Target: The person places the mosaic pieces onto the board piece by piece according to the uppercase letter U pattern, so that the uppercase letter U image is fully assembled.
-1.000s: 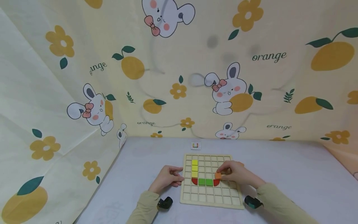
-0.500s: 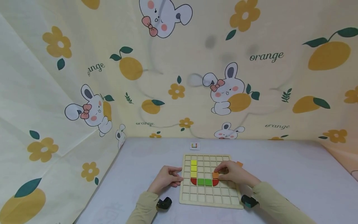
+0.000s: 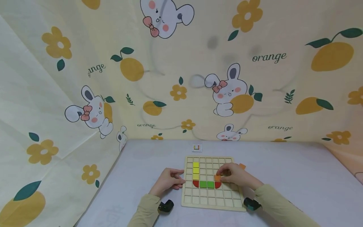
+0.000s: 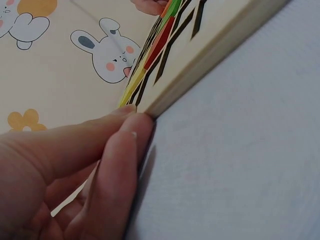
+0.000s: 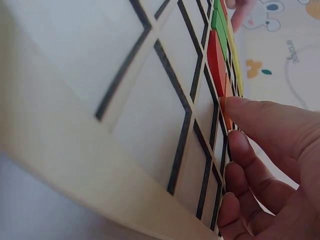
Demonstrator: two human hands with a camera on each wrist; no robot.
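My right hand (image 3: 236,174) pinches an orange square tile (image 3: 217,178) between thumb and fingers. The tile lies at a cell of the wooden grid board (image 3: 198,200), just above a red quarter-round tile (image 3: 217,185). In the right wrist view, the thumb (image 5: 245,106) presses near the orange tile while the other fingers curl over the board. My left hand (image 3: 167,182) rests at the board's left edge, its thumb and forefinger touching the rim. A column of yellow tiles (image 3: 196,170), another red quarter-round tile (image 3: 196,183) and two green tiles (image 3: 203,184) sit in the board.
Partly behind the right hand, another orange tile (image 3: 242,166) lies beyond the board's right edge. A small pattern card (image 3: 197,148) is behind the board on the white tabletop (image 3: 153,154). A patterned cloth (image 3: 181,107) hangs at the back and left.
My right hand has shifted the orange tile slightly left, lining it up above the right red tile. The left hand stays at the board's edge. The head view has moved slightly.
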